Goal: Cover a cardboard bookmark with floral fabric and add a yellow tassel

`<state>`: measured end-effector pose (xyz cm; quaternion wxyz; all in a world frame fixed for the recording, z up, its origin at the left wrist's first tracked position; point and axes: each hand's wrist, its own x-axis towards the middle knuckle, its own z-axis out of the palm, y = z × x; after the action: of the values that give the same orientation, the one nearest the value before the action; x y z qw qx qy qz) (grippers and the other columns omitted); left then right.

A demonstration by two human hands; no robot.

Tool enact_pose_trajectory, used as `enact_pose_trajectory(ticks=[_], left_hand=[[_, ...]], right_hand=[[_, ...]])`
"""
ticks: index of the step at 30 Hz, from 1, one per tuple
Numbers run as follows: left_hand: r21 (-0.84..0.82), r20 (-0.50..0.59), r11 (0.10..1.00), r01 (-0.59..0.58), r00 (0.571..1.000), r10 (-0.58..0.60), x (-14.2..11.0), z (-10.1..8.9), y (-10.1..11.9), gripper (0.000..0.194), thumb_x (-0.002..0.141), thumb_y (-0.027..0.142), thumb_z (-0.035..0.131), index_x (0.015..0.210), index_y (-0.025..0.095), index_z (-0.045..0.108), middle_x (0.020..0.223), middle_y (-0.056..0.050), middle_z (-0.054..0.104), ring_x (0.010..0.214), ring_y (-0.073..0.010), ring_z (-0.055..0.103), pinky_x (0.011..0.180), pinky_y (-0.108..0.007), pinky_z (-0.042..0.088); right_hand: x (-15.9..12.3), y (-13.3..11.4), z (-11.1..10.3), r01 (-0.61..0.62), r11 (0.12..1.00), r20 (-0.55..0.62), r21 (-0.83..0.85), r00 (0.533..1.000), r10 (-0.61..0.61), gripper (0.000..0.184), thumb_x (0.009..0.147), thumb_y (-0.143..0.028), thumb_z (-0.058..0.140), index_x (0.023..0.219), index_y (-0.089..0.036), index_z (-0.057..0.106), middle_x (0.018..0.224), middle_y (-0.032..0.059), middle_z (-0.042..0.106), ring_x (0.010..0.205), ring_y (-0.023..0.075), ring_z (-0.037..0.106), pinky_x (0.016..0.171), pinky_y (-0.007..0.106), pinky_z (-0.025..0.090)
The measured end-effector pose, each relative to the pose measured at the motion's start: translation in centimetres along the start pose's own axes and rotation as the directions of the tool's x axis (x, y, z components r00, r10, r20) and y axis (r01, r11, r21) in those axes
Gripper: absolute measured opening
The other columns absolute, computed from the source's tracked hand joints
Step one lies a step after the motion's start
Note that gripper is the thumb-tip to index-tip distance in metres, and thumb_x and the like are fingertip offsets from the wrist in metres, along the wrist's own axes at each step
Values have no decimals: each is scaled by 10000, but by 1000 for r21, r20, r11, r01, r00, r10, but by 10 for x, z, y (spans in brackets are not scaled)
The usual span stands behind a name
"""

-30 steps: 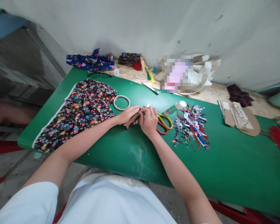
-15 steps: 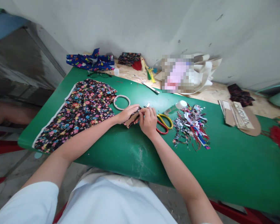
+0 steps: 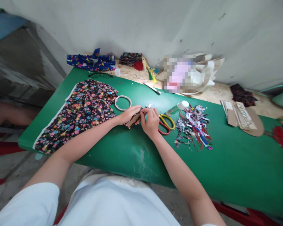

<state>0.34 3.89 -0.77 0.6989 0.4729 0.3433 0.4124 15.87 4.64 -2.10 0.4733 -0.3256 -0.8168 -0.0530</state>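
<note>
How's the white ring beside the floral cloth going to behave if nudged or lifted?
The white ring lies flat on the green table, so a nudge would probably slide it. Its round outline suggests it could roll if stood on edge. Narrow band, open middle: likely light for its width.

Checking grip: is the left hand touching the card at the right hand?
Touching: the head view shows the left hand lying along the edge of the card.

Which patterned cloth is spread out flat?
The black floral cloth with the white edge; the blue bundle, folded stack and crumpled dark cloth along the wall aren't.
</note>
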Motion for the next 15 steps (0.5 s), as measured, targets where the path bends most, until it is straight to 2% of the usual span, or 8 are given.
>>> enact_pose_trajectory(ticks=[8, 15], left_hand=[[25, 18, 1000, -17, 1000, 17, -2, 1, 2, 214, 1016, 329, 387, 854, 202, 446, 508, 36, 603, 423, -110, 579, 415, -186, 452], [23, 26, 1000, -21, 999, 20, -1, 1, 2, 302, 982, 472, 472, 843, 207, 435, 519, 44, 598, 434, -105, 580, 432, -190, 465]], right_hand=[[-2, 2, 2, -12, 1000, 7, -5, 1000, 12, 89, 1006, -167, 511, 937, -220, 529, 799, 29, 657, 762, 204, 527, 726, 331, 423], [-2, 1, 0, -37, 999, 71, 2, 997, 37, 118, 1025, -192, 476, 938, -217, 551, 819, 40, 643, 786, 211, 527, 758, 341, 409]])
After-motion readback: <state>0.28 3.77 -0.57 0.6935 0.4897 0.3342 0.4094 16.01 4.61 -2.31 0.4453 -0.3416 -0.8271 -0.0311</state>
